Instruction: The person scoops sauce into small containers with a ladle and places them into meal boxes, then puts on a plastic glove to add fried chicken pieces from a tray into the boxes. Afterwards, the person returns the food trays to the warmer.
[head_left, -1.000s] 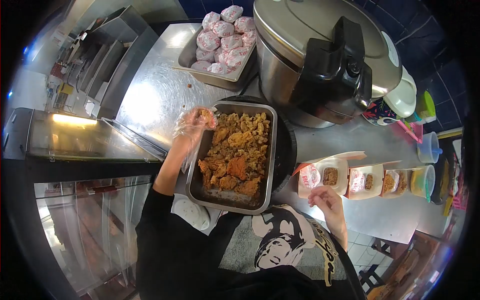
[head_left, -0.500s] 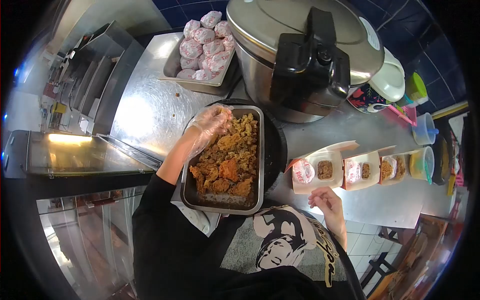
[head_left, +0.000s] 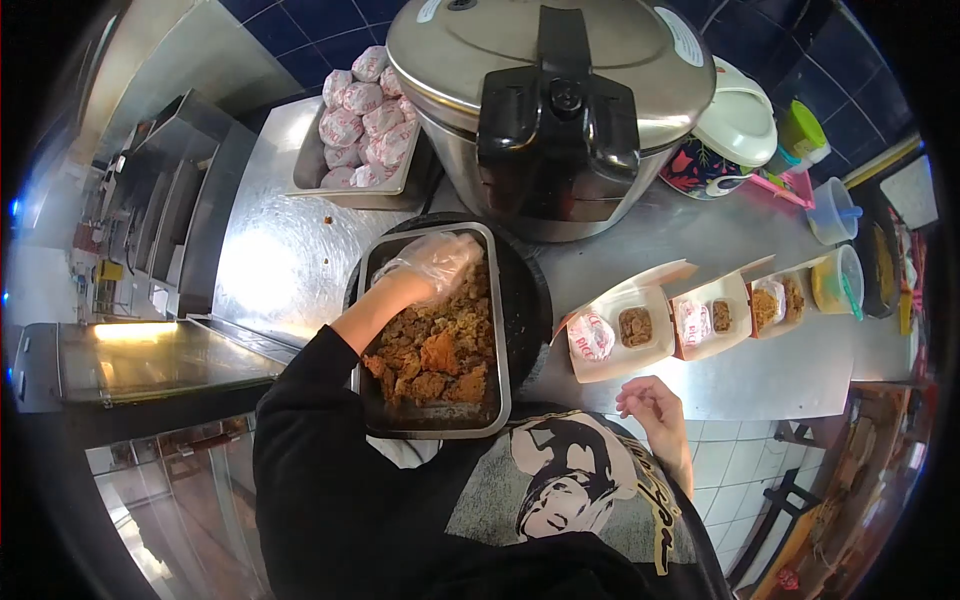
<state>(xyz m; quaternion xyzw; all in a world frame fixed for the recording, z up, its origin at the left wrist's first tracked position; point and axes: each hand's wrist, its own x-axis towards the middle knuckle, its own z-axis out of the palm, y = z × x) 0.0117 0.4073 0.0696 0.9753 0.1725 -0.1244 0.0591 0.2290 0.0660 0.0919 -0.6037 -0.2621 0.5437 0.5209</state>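
Note:
My left hand [head_left: 436,266], in a clear plastic glove, is down in the far end of a metal tray [head_left: 503,330]. Its fingers curl into the fried chicken [head_left: 430,345], and the fingertips are partly hidden among the pieces. One piece in the pile looks more orange than the others. Bare and holding nothing, my right hand [head_left: 655,412] hovers near the counter's front edge with loosely bent fingers. Just beyond it stands an open paper box [head_left: 622,372] with a wrapped rice bundle [head_left: 591,337] and a portion of brown food [head_left: 634,327].
Two more filled boxes [head_left: 712,318] [head_left: 778,303] continue the row rightward, near a plastic cup [head_left: 838,281]. Behind the tray stands a large steel cooker [head_left: 450,150] with a black latch. Wrapped bundles [head_left: 362,98] fill a metal pan at back left. A glass-topped case [head_left: 170,365] is at left.
My left hand has pushed further into the tray's far end, over the chicken. The view has shifted somewhat. My right hand stays near the boxes, barely moved.

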